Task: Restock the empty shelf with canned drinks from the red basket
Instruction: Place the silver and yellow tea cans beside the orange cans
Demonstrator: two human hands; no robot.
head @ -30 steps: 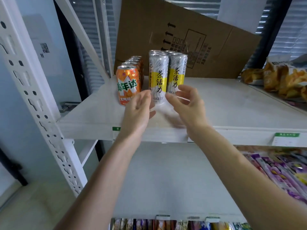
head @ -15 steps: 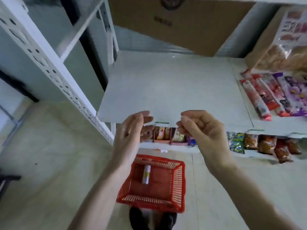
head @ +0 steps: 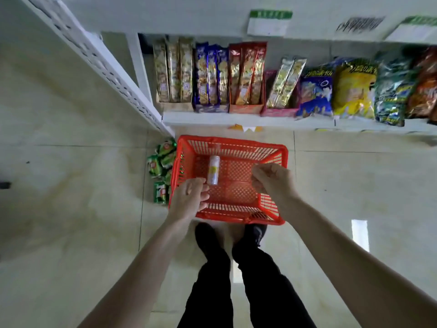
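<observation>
A red basket (head: 272, 151) stands on the floor below me, just in front of my feet. One slim white and yellow can (head: 213, 169) lies on its side inside, toward the left. My left hand (head: 189, 197) hovers over the basket's near left corner, fingers loosely curled, holding nothing, just short of the can. My right hand (head: 272, 178) hangs over the basket's right side, fingers bent and empty. The drinks shelf is out of view above.
A low shelf (head: 236, 120) behind the basket holds boxed snack bars (head: 208, 76) and chip bags (head: 354, 91). Green packets (head: 162, 171) lie on the floor against the basket's left side. The white perforated rack post (head: 99, 65) runs diagonally at left.
My view swung down from the drinks shelf to the floor. Both hands left the cans on the shelf and dropped over the red basket, still empty.
</observation>
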